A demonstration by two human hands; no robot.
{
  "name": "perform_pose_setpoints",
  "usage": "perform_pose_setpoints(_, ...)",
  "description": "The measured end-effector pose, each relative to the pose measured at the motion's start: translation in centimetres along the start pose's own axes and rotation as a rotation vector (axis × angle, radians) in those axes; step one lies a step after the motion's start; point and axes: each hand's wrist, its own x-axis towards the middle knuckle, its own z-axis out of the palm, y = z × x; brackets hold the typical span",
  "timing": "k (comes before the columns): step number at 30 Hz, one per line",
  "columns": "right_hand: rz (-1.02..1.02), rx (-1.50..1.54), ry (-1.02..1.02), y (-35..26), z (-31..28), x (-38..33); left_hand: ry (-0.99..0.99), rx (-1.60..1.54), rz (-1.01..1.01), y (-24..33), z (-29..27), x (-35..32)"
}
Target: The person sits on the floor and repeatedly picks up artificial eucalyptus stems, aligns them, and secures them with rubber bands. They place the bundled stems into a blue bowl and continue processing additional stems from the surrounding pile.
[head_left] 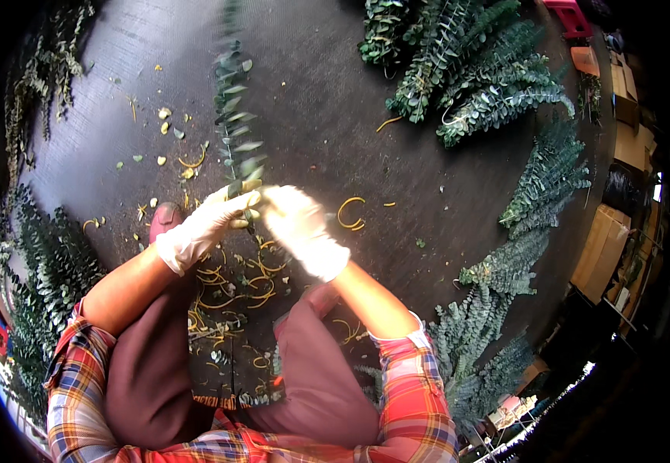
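We see left hand [205,225], white-gloved, clamped on leafy stem [234,116] at its lower end; stem runs up across dark floor [312,92]. Right hand [298,224], gloved, touching same end; grip unclear in glare. Yellow rubber bands [242,285] scattered below hands. Leafy bundles [474,69] at floor's far right edge.

The upper part of the eucalyptus stem [234,116] smears into motion blur toward twelve o'clock, its tip lost. Its lower end is hidden inside the gloved left hand [204,224]. The right hand [300,228] is washed out by glare, so its fingers [273,202] cannot be told apart, nor whether they close on the stem. The leafy bunches [470,73] at one o'clock are cut off by the top edge. The boxes [601,247] at three o'clock sink into dark rim. The sleeves [416,393] run off at six o'clock.
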Motion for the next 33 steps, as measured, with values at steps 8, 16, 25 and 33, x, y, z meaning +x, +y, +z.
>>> perform_pose_setpoints(8,0.160,0.152,0.631,8.6,-10.4,15.0,0.224,0.070,0.125,4.1,-1.5,-1.3)
perform_pose_setpoints(16,0.415,-0.574,0.599,11.1,-16.0,23.5,0.320,-0.117,0.326,5.5,-4.9,-2.6)
perform_pose_setpoints(25,0.308,-0.794,0.289,7.0,-13.9,34.3,0.486,-0.170,0.229,8.3,-8.4,-8.0)
perform_pose_setpoints(33,0.421,-0.975,0.303,9.8,-14.9,37.6,0.401,-0.147,0.191,8.2,-10.4,-7.8)
